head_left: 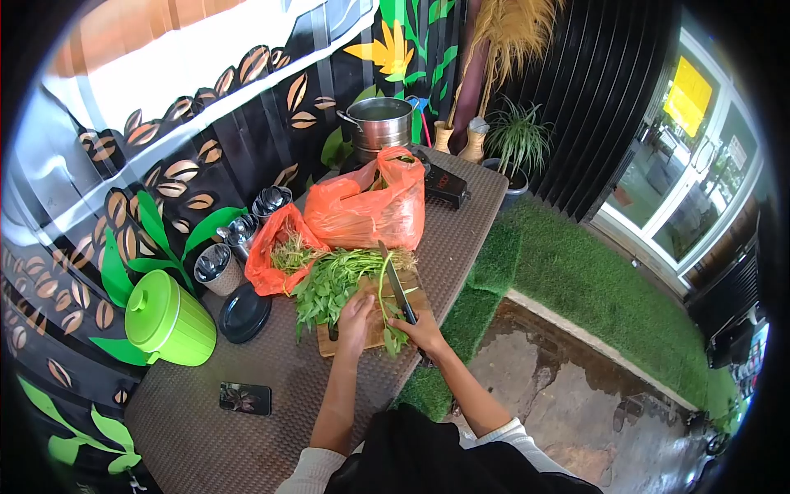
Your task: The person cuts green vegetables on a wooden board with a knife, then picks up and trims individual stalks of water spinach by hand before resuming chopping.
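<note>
My right hand [420, 331] grips a kitchen knife [397, 286] by its dark handle, blade pointing up and away from me. A long green leafy stem [381, 284] runs beside the blade, its leafy end by my right fingers. My left hand [357, 319] is closed, fingertips pinched at this stem. Both hands are over a wooden cutting board [373, 336]. A heap of leafy greens [329, 286] covers the board's far left part. Behind it stand a small orange plastic bag [267, 259] with cut stems and a larger orange bag [362, 210].
A lime-green lidded container [169, 317], a black lid or plate [244, 314], cutlery holders [217, 270] and a phone [245, 398] are on the brown table [197, 440]. A steel pot [380, 125] and a black box [445, 185] stand at the far end.
</note>
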Demonstrator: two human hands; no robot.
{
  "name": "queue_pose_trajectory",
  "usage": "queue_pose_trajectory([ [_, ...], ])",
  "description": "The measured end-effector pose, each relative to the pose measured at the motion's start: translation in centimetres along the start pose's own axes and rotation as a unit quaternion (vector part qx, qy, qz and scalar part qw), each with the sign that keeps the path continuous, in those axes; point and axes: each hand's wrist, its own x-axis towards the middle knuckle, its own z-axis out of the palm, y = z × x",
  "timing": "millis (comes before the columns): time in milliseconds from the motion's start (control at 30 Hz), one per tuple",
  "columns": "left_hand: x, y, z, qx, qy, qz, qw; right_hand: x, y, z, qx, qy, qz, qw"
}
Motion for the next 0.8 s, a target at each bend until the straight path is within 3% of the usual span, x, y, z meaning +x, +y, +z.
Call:
queue_pose_trajectory([
  [67, -0.5, -0.1, 0.0, 0.005, -0.112, -0.044, 0.993, 0.3, 0.8, -0.5, 0.004, 0.014, -0.036, 0.999],
  [167, -0.5, -1.0, 0.1, -0.021, -0.154, -0.094, 0.983, -0.5, -0.1, -1.0, 0.058, -0.019, -0.004, 0.998],
  [300, -0.5, -1.8, 0.5, -0.056, -0.144, -0.072, 0.985, -0.8, 0.1, -2.0, -0.012, -0.023, -0.012, 1.000],
  [367, -0.7, -1.8, 1.0, -0.077, -0.095, -0.067, 0.990, -0.6, 1.0, -2.0, -0.122, 0.131, -0.168, 0.969],
  [400, -0.8, -1.9, 1.1, -0.077, -0.095, -0.066, 0.990, -1.0, 0.6, -2.2, -0.123, 0.130, -0.168, 0.969],
  [467, -0.8, -2.2, 1.2, -0.102, -0.064, -0.049, 0.992, -2.0, -0.3, -2.9, 0.013, 0.155, -0.122, 0.980],
  [633, -0.4, -3.2, 1.8, -0.104, -0.049, -0.020, 0.993, -4.5, -0.7, -4.4, -0.020, -0.002, -0.184, 0.983],
  [800, -0.2, -3.8, 2.1, -0.039, -0.028, 0.030, 0.998, -5.7, -0.4, -2.9, -0.095, -0.066, -0.157, 0.981],
])
